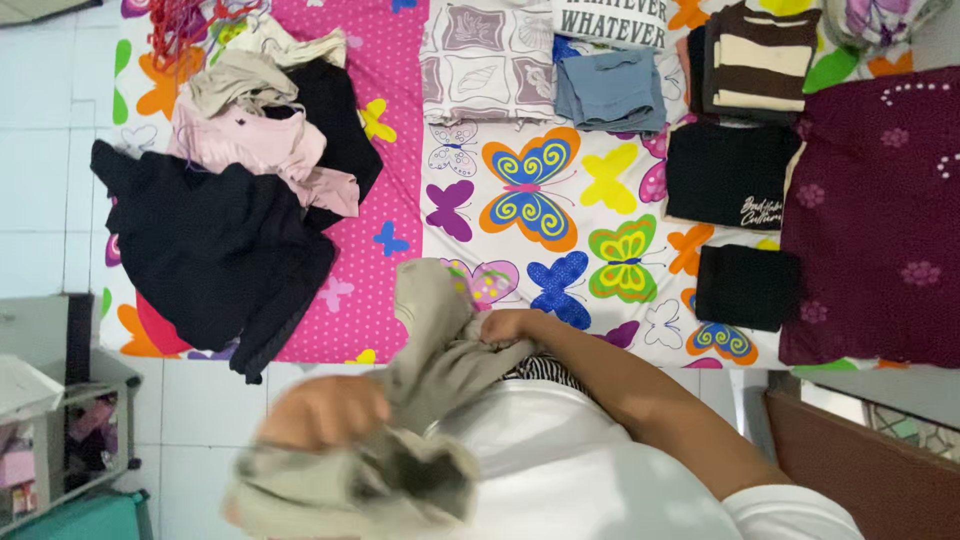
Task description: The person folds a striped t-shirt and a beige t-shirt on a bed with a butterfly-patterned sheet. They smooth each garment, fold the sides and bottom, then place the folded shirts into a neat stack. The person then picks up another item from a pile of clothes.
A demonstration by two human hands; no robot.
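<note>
**A:** Where was the beige garment (425, 400)?

**B:** In front of the person's chest, bunched between both hands, hanging over the near edge of the butterfly sheet (540, 190). One end stood up by the sheet's edge; the rest sagged low and blurred.

**A:** And the hands?

**B:** The right hand (508, 325) was closed on a fold of the cloth, forearm running back toward the white sleeve at the lower right. The left hand (322, 412) was blurred, fingers curled against the cloth; it seemed to grip it, though the blur hid the fingertips.

**A:** What lay around?

**B:** To the left, on a pink dotted sheet (385, 90), an unfolded heap: a black garment (215, 250), a pale pink top (255, 145) and a beige piece above it. To the right, folded things: a small black fold (748, 287) nearest, a larger black fold (728, 173) with pale script at one corner, then a striped brown-and-cream stack (762, 60).

**A:** Anything with lettering?

**B:** A grey folded item with white block letters (610, 20) at the top edge, beside a blue-grey fold (610, 90) and a shell-patterned cloth (485, 60). A maroon flowered cloth (875, 220) covered the right side.
</note>
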